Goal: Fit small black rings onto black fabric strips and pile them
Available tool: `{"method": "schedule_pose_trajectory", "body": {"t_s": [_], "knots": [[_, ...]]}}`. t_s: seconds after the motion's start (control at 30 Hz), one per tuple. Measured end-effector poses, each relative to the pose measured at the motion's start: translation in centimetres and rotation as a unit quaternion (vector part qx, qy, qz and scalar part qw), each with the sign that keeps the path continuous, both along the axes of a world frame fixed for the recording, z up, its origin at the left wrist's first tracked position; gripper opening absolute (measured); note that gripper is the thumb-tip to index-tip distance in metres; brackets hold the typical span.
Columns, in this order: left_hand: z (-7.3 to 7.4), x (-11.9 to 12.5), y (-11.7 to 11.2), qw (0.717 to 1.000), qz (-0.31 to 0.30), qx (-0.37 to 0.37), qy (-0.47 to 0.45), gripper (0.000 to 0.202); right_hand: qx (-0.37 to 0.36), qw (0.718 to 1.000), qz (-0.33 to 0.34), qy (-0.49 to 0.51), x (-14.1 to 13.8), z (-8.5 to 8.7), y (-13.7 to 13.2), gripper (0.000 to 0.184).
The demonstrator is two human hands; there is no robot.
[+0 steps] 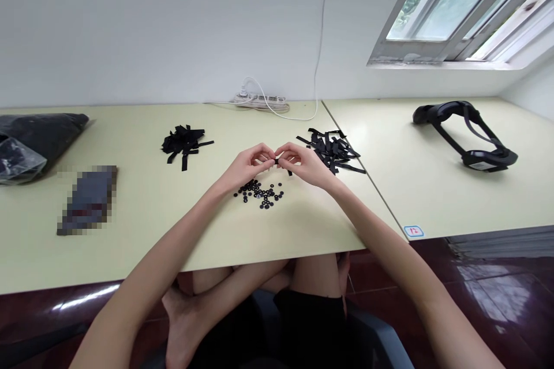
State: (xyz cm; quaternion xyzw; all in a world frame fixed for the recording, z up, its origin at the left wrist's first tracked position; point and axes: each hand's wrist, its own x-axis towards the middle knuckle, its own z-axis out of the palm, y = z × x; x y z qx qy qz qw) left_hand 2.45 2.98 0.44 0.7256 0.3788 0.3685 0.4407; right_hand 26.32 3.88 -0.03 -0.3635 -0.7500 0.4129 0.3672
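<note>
My left hand [247,166] and my right hand [305,165] meet above the table, fingertips nearly touching. Both are closed in a pinch on a small black piece [276,161] between them; most of it is hidden by the fingers. Just below my hands lies a loose scatter of small black round discs [266,195], some showing a pale centre. A heap of short black strips [333,150] sits just beyond my right hand. Farther off to the left of my left hand is another pile of black strips [184,143].
A blurred dark flat item [89,199] and a black plastic bag [47,138] lie on the left. At the back, a white power strip [262,101] with a cable rests against the wall. A black headset [470,132] is on the right-hand table [433,196].
</note>
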Motion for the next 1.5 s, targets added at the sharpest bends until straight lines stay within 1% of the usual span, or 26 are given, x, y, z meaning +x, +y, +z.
{"method": "schedule_pose_trajectory", "body": {"t_s": [0.23, 0.33, 0.47, 0.57, 0.63, 0.73, 0.8, 0.9, 0.97, 1.13, 1.27, 1.4, 1.5], "knots": [[0.1, -0.9, 1.0, 0.996, 0.085, -0.004, -0.041, 0.039, -0.003, 0.999, -0.052, 0.007, 0.6, 0.5, 0.3, 0.017], [0.4, -1.0, 0.9, 0.997, 0.069, -0.015, -0.038, 0.041, -0.001, 0.998, -0.053, 0.014, 0.8, 0.6, 0.3, 0.018], [0.5, -0.8, 0.2, 0.999, 0.029, -0.027, 0.01, 0.042, 0.003, 1.0, -0.026, 0.001, 0.5, 0.7, 0.0, 0.019], [0.3, -0.7, 0.1, 0.999, 0.023, -0.024, 0.038, 0.04, 0.001, 1.0, -0.011, -0.01, 0.2, 0.7, -0.2, 0.019], [0.0, -0.8, 0.3, 0.999, 0.031, -0.011, 0.039, 0.039, -0.002, 1.0, -0.01, -0.011, 0.2, 0.6, -0.2, 0.02], [-0.5, -1.1, 1.0, 0.997, 0.069, 0.001, 0.022, 0.038, -0.004, 0.999, -0.007, -0.032, 0.6, 0.3, 0.0, 0.021], [-0.9, -1.3, 1.4, 0.996, 0.094, -0.006, 0.008, 0.037, -0.004, 0.996, 0.02, -0.089, 1.1, 0.1, 0.1, 0.02], [-1.1, -1.5, 1.8, 0.994, 0.108, -0.017, -0.002, 0.037, -0.013, 0.979, 0.08, -0.186, 1.8, -0.3, 0.3, 0.017], [-1.1, -1.5, 1.8, 0.994, 0.109, -0.02, 0.001, 0.037, -0.02, 0.973, 0.099, -0.209, 2.0, -0.4, 0.3, 0.014], [-1.0, -1.4, 1.5, 0.994, 0.102, -0.027, 0.008, 0.035, -0.016, 0.974, 0.1, -0.205, 1.7, -0.6, 0.1, 0.01], [-1.2, -1.4, 1.6, 0.995, 0.093, -0.028, 0.003, 0.035, 0.0, 0.974, 0.103, -0.203, 1.4, -0.6, -0.1, 0.009], [-1.5, -1.4, 1.8, 0.996, 0.086, -0.033, -0.004, 0.036, 0.014, 0.97, 0.1, -0.221, 0.9, -0.4, -0.5, 0.011], [-1.7, -1.3, 1.8, 0.996, 0.068, -0.043, -0.023, 0.037, 0.037, 0.967, 0.091, -0.236, 0.4, -0.3, -0.9, 0.016]]}}
